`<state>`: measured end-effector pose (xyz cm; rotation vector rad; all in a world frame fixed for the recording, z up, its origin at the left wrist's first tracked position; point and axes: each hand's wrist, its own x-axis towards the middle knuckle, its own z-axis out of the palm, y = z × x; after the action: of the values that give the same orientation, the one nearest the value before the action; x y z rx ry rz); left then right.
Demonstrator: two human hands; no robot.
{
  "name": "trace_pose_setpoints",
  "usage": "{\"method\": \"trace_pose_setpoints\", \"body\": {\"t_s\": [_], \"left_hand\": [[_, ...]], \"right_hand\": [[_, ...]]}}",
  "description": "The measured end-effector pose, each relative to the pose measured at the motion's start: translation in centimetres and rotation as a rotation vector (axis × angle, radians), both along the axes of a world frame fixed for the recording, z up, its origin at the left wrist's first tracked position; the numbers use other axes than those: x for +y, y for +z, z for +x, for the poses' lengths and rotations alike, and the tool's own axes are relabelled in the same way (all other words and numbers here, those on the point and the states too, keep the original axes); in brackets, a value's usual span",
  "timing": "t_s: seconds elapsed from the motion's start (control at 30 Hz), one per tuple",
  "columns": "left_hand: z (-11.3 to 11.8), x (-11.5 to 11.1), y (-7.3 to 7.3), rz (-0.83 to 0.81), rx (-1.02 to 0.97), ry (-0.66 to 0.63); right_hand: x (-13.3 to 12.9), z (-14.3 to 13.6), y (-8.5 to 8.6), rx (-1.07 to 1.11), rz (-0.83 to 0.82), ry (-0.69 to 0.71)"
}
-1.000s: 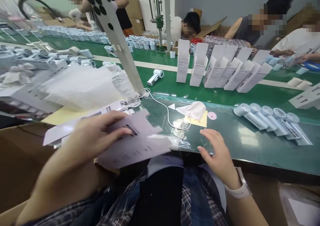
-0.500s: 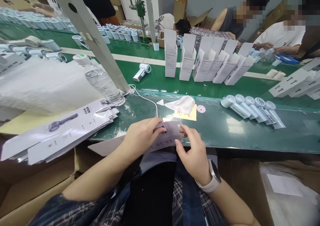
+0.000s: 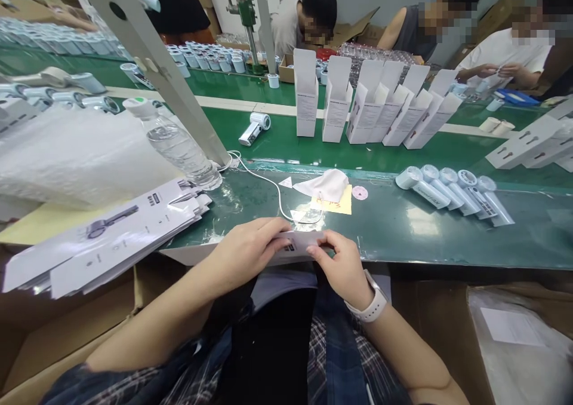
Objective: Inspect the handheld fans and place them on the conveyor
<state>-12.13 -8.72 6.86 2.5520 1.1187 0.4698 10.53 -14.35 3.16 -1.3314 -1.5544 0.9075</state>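
Both hands grip a white printed cardboard box (image 3: 295, 245) at the near edge of the bench. My left hand (image 3: 250, 247) is closed on its top edge, thumb in front and fingers behind. At the box's right end my right hand (image 3: 340, 261) pinches the card between thumb and fingers. The box is tilted, its long part running left behind my left forearm, which hides much of it. Just beyond lie a white cable (image 3: 280, 199), a white cloth (image 3: 329, 185) and a yellow note (image 3: 344, 201). A stack of flat printed boxes (image 3: 111, 229) rests to the left.
Several upright open boxes (image 3: 305, 115) line the green belt (image 3: 277, 136), beside a small handheld fan (image 3: 255, 129). Light-blue fans (image 3: 452, 193) lie in a row at right. A water bottle (image 3: 179, 148) leans by a metal post (image 3: 165, 76). Co-workers (image 3: 308, 17) sit across.
The box has tipped so its printed face shows less, and my right hand has closed in on its end. A co-worker across the belt has raised their head.
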Motion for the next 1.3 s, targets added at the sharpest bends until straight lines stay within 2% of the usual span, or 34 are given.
{"method": "trace_pose_setpoints", "body": {"t_s": [0.07,0.13,0.23,0.3,0.37,0.43,0.5,0.57,0.73,0.8,0.87,0.97,1.03,1.1,1.17,1.3], "left_hand": [[-1.3,0.6,0.6,-0.151,0.012,-0.163],[-2.5,1.0,0.9,-0.307,0.059,-0.265],[-3.3,1.1,0.5,-0.455,0.118,-0.24],[-3.2,0.9,-0.2,-0.445,0.09,-0.19],[-2.9,0.4,-0.8,-0.362,0.044,-0.128],[-2.4,-0.2,-1.0,-0.251,0.006,-0.077],[-1.6,-1.0,-1.0,-0.141,-0.025,-0.089],[-0.7,-1.6,-1.1,-0.052,-0.044,-0.157],[1.0,-2.0,-1.7,0.103,0.004,-0.307],[0.9,-1.6,-1.7,0.072,-0.005,-0.335],[0.5,-1.3,-1.4,0.018,-0.06,-0.333],[0.0,-1.1,-0.9,-0.037,-0.168,-0.336],[0.1,-1.3,-0.7,-0.066,-0.187,-0.367],[0.5,-1.4,-0.9,-0.085,-0.152,-0.387],[0.8,-1.4,-1.4,-0.1,-0.132,-0.366],[0.4,-1.1,-2.1,-0.251,-0.264,-0.247]], "right_hand": [[-0.1,0.7,0.8,-0.017,0.072,0.163],[-0.3,1.1,1.3,-0.029,0.175,0.317],[-0.7,1.4,1.6,-0.066,0.273,0.434],[-0.8,1.4,1.5,-0.074,0.3,0.46],[-1.0,1.3,1.2,-0.081,0.349,0.404],[-1.2,1.1,0.8,-0.107,0.433,0.203],[-1.5,0.8,0.2,-0.124,0.475,-0.044],[-1.5,0.5,-0.3,-0.109,0.413,-0.17],[-1.1,0.6,-1.0,-0.008,0.157,-0.055],[-1.0,0.9,-1.0,0.087,0.14,-0.03],[-0.9,1.3,-1.2,0.289,0.122,-0.01],[-0.8,1.8,-1.7,0.634,-0.027,0.063],[-0.8,1.8,-2.1,0.701,-0.154,0.152],[-0.8,1.6,-2.5,0.651,-0.209,0.223],[-0.8,1.3,-2.6,0.572,-0.149,0.197],[-1.2,1.2,-2.3,0.326,0.218,0.109]]}}
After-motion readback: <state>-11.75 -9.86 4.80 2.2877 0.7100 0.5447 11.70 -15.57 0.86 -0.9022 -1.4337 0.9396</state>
